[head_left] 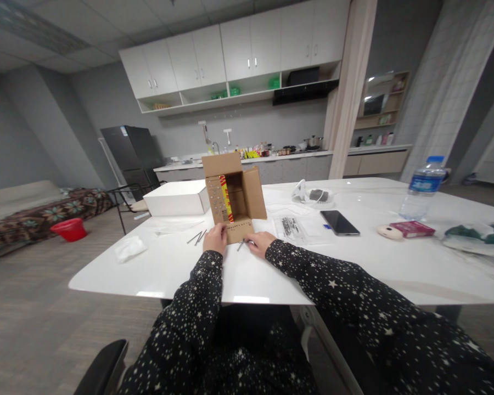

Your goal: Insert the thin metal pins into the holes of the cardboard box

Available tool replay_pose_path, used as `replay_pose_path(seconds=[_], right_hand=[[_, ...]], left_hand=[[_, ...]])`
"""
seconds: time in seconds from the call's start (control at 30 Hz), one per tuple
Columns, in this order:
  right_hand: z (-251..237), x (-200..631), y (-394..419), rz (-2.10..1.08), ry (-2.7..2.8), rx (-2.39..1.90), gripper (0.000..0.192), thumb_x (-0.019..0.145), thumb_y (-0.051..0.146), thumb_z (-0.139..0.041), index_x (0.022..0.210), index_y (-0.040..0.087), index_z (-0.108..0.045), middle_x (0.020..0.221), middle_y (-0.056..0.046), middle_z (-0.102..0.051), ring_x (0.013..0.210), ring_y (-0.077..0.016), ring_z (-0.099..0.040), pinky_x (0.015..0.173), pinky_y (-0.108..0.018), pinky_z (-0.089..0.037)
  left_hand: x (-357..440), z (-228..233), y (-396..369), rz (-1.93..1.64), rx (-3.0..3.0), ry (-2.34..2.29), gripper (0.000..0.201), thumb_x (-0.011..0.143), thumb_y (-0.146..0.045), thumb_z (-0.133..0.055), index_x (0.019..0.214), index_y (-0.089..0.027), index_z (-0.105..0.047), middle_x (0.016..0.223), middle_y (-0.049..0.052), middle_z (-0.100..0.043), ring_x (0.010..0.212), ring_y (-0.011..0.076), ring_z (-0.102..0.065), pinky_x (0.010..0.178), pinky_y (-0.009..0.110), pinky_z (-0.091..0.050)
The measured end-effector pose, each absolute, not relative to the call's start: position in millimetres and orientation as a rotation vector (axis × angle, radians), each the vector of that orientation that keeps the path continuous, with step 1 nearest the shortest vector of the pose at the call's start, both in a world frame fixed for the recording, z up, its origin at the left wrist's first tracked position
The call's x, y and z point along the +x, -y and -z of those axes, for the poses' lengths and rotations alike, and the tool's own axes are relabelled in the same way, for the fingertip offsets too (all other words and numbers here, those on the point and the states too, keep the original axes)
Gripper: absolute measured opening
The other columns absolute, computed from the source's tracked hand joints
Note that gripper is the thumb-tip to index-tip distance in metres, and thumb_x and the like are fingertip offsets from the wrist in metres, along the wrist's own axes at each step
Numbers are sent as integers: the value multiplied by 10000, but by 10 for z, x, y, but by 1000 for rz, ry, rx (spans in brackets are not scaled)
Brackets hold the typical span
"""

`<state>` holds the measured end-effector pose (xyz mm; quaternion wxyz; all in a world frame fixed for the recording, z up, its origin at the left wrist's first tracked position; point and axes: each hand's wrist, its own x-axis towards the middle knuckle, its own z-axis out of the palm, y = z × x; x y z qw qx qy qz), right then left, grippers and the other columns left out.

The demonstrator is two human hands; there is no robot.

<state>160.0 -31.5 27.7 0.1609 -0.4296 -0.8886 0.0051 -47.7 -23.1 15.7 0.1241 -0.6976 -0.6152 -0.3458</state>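
An open cardboard box [235, 192] stands on the table before me, its opening facing me. Yellow-and-red tape runs down its left side. Small metal-looking dots, perhaps screw heads, stud its left flap [217, 204], and a row of dark marks crosses the lower flap [235, 233]. My left hand [216, 239] has its fingers curled at the left edge of that lower flap. At the flap's right, my right hand [260, 243] pinches a thin metal screw or nail [241, 245]. Several similar screws or nails [196, 237] lie left of my left hand.
A white box [177, 198] stands behind on the left, near a crumpled white tissue [130, 248]. Rightward are a clear plastic packet [290, 228], a phone [340, 223], a small white fan-like device [313, 194], a pink box [412, 229] and a water bottle [422, 189].
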Motion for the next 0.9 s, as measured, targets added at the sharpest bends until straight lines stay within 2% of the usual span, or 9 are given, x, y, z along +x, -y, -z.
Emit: replay_pose_path(seconds=[0.9], right_hand=[[-254,1597,290,-17,2546,-1239,304,870,273,-425,1103,254,-620,995,-36,-699,883,-186,-627,776,-270,-408]], left_hand=[[-443,-184,255,936,-2000,1797,154,865,-217,-451,954,-208,-576,956,59,-677,912,214,-614,793,333,-439]])
